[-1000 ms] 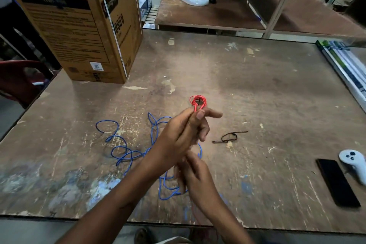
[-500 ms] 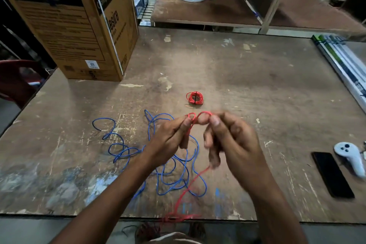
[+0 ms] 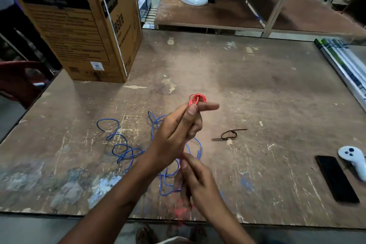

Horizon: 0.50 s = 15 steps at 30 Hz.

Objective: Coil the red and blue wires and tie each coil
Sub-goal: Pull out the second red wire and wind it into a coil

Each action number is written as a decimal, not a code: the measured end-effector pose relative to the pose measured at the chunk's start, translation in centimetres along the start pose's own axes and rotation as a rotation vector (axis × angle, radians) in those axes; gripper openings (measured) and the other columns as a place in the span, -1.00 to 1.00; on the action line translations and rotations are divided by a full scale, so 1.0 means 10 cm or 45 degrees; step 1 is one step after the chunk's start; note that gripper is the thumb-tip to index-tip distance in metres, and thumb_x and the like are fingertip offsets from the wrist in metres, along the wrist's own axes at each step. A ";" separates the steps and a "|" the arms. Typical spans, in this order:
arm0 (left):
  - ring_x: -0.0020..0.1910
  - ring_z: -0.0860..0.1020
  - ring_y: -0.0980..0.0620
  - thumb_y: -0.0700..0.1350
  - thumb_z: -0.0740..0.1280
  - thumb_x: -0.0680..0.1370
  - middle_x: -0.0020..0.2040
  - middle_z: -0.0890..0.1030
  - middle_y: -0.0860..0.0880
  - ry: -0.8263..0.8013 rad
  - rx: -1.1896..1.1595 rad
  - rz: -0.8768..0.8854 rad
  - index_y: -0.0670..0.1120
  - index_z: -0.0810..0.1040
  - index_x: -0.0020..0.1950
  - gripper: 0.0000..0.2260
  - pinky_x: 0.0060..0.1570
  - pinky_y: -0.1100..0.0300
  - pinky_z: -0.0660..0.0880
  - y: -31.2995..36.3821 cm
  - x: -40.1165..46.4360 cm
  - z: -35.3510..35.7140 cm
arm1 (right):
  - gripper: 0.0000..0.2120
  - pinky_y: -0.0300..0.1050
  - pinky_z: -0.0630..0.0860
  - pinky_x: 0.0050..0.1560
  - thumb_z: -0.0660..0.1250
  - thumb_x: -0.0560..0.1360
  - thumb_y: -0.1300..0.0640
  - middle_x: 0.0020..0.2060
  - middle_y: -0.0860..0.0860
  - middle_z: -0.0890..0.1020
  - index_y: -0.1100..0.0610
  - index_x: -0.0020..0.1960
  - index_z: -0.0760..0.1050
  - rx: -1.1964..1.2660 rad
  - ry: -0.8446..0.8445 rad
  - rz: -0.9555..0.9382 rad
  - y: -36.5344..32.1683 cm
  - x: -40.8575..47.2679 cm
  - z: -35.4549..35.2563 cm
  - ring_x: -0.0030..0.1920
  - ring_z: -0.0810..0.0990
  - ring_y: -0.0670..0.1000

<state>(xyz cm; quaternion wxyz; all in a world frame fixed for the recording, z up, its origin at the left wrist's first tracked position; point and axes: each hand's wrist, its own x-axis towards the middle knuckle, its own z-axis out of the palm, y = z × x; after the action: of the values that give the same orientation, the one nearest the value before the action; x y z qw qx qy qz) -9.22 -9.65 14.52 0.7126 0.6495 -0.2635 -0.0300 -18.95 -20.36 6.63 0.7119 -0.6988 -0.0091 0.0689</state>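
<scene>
Left hand (image 3: 174,134) raised over scuffed brown wooden tabletop (image 3: 257,89), grip pinching thin red wire (image 3: 195,101) between thumb and forefinger just below a small red loop. Right hand (image 3: 200,180) lower, near the front edge, grip pinching the blurred trailing red strand. Loose tangled blue wire (image 3: 126,150) lying on tabletop beneath both hands. Small black tie (image 3: 228,134) lying just right of them.

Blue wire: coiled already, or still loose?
Loose. The blue wire sprawls in irregular loops over the table, untied; neither hand grips it.

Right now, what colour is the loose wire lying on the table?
Blue, seen clearly in the head view.
</scene>
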 end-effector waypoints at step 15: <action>-0.38 0.39 -0.10 0.00 0.06 0.79 -0.36 0.39 -0.14 -0.281 0.362 -0.191 0.15 0.69 0.06 -0.61 -0.29 0.04 0.36 -0.40 -0.36 -0.14 | -0.75 -0.42 0.35 -0.30 0.20 0.75 0.09 -0.34 -0.03 0.54 0.08 0.06 0.64 -0.153 0.384 -0.313 -0.66 0.21 -0.52 -0.43 0.46 -0.23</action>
<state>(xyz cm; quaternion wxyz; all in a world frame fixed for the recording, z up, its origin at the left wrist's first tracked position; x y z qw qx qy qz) -10.54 -7.61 9.50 0.5762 0.7542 -0.2926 -0.1167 -15.74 -25.41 12.89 0.6654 -0.7360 0.0084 -0.1248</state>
